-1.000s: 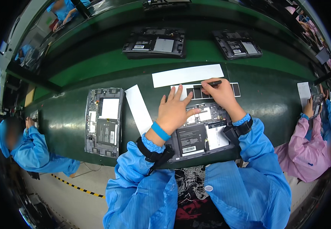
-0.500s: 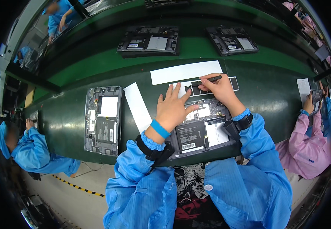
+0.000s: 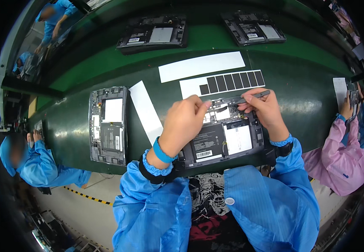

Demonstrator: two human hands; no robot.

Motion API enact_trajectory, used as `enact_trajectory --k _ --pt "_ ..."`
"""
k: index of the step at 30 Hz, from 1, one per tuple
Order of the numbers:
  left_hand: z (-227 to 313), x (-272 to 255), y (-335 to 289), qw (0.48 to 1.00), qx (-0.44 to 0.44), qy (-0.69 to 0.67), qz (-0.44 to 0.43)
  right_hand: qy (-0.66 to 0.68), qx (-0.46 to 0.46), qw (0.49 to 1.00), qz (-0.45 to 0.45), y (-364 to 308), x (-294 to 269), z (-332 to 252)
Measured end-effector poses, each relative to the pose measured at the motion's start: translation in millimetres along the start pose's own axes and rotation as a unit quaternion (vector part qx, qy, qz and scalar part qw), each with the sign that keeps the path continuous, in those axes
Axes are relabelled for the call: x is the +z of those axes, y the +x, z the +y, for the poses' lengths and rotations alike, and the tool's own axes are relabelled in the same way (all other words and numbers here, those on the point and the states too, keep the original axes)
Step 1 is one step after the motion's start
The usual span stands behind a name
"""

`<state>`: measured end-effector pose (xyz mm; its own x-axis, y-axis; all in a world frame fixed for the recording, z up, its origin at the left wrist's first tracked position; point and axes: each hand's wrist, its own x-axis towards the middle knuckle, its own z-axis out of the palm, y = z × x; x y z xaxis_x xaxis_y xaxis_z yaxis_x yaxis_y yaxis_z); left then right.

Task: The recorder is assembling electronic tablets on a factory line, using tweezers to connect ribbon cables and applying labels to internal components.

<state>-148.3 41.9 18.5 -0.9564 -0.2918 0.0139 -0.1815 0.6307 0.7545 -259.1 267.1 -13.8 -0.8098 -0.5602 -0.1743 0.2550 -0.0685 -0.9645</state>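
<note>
Below my hands lies an opened laptop base (image 3: 255, 149), its circuit board, black battery (image 3: 207, 145) and a white-topped block (image 3: 238, 139) exposed. My right hand (image 3: 266, 111) is closed around dark tweezers (image 3: 255, 95), held slantwise over the board's upper right part. A small black piece (image 3: 222, 109) shows near the tweezers' tip end; whether they grip it is unclear. My left hand (image 3: 186, 117) is above the board's left part, fingers curled and thumb against the index finger. Anything between them is hidden. Just beyond is a white sheet (image 3: 189, 87) with several black rectangular stickers (image 3: 237, 81).
Another opened laptop base (image 3: 108, 126) lies to the left, beside a white strip (image 3: 146, 111). A second white strip (image 3: 201, 66) lies beyond the stickers. Two more laptop bases (image 3: 152, 35) (image 3: 253, 29) sit at the back. Co-workers are at both sides.
Both hands have come back from the sticker sheet to the board, the right one with the tweezers. The left hand's spread fingers have curled. A black piece now shows over the board.
</note>
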Motion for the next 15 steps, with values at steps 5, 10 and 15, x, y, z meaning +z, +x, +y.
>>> enact_trajectory --k 5,10,15 --pt "-6 16 4 0.993 -0.035 -0.012 -0.109 -0.025 -0.002 1.000 -0.003 1 11 6" --pt "-9 24 4 0.990 -0.034 -0.053 -0.124 -0.026 0.002 1.000 0.003 1 12 10" --pt "-9 22 9 0.986 -0.055 -0.070 -0.144 -0.033 -0.006 0.999 0.005 -1 12 13"
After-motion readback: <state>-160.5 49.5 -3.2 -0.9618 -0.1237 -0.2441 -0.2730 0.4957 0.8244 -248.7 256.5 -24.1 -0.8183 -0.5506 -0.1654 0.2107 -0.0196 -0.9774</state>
